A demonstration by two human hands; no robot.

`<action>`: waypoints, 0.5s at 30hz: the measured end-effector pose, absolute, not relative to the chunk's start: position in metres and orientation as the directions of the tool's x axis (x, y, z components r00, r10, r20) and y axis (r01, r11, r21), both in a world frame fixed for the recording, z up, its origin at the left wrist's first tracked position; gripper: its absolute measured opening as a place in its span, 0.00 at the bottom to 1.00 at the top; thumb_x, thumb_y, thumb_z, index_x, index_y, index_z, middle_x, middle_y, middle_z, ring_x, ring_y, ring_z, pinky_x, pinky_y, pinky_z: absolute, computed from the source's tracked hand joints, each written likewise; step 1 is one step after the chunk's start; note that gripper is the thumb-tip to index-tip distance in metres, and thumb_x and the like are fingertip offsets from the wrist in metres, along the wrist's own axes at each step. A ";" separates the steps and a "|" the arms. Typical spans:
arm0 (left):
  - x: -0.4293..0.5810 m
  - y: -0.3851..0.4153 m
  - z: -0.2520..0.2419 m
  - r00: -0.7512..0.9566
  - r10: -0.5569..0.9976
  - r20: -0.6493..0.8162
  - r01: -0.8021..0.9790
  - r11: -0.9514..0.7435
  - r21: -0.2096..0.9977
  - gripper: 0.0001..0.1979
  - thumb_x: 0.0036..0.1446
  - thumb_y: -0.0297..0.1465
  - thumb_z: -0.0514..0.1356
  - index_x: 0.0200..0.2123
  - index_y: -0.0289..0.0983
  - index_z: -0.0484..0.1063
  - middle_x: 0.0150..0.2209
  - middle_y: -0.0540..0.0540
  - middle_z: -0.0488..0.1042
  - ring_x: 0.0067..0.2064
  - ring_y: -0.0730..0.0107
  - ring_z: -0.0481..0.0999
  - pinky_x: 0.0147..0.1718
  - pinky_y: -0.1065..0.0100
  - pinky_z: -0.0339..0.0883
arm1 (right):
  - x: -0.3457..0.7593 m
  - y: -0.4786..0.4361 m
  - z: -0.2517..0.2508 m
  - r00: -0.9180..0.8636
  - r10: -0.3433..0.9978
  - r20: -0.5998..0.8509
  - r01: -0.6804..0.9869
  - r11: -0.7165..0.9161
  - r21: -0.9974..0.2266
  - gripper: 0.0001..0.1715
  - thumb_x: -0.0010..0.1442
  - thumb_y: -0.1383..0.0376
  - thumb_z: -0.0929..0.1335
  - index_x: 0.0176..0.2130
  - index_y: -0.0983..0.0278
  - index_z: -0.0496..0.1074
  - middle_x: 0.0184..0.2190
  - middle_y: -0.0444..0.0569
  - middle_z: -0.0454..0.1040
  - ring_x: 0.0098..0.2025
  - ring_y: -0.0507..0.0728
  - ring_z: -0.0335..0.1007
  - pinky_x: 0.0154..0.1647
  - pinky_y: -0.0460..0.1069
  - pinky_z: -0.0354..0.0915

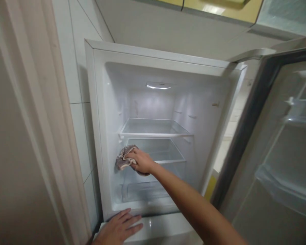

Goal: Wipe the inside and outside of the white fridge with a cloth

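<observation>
An open white fridge [97, 102] stands in front of me, lit inside and with nothing on its shelves. My right hand [140, 161] reaches in and is closed on a crumpled grey-brown cloth [122, 158], pressing it against the left inner wall just below the upper glass shelf [155, 128]. A second glass shelf [165, 149] and a clear drawer [142, 190] lie under it. My left hand [121, 227] rests flat, fingers spread, on the white ledge [163, 226] at the bottom of the fridge compartment.
The fridge door [277, 149] swings open to the right, with clear door bins. A tiled wall [76, 85] and a pale door frame [40, 119] stand close on the left. Yellow cabinets [229, 10] hang above.
</observation>
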State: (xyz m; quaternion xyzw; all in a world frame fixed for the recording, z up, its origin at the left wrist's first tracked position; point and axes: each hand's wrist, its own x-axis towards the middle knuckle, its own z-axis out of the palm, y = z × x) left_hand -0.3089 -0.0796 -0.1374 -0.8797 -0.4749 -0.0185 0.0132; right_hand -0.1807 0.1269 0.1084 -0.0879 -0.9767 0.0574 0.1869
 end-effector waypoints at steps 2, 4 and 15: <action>-0.308 -0.083 -0.132 0.534 0.844 0.050 0.845 -0.535 0.013 0.50 0.60 0.38 0.69 0.78 0.59 0.46 0.77 0.52 0.59 0.70 0.53 0.69 0.73 0.48 0.57 | -0.162 0.138 0.117 -0.878 0.404 0.258 0.421 0.907 0.015 0.27 0.71 0.62 0.68 0.66 0.46 0.70 0.62 0.50 0.68 0.62 0.63 0.67 0.58 0.57 0.70; -0.306 -0.087 -0.125 0.545 0.836 0.060 0.837 -0.547 0.026 0.49 0.62 0.37 0.68 0.78 0.60 0.46 0.77 0.53 0.59 0.70 0.54 0.70 0.74 0.48 0.56 | -0.135 0.154 0.125 -0.779 0.595 0.199 0.625 0.764 0.160 0.22 0.74 0.62 0.65 0.63 0.49 0.74 0.64 0.54 0.68 0.62 0.67 0.67 0.58 0.61 0.70; -0.309 -0.081 -0.134 0.560 0.827 0.043 0.828 -0.561 -0.002 0.51 0.60 0.36 0.71 0.78 0.60 0.47 0.76 0.52 0.60 0.72 0.51 0.68 0.73 0.49 0.59 | -0.042 0.224 0.130 -0.583 0.764 0.277 0.802 0.486 0.348 0.20 0.72 0.69 0.62 0.53 0.68 0.81 0.57 0.68 0.73 0.60 0.71 0.67 0.60 0.67 0.63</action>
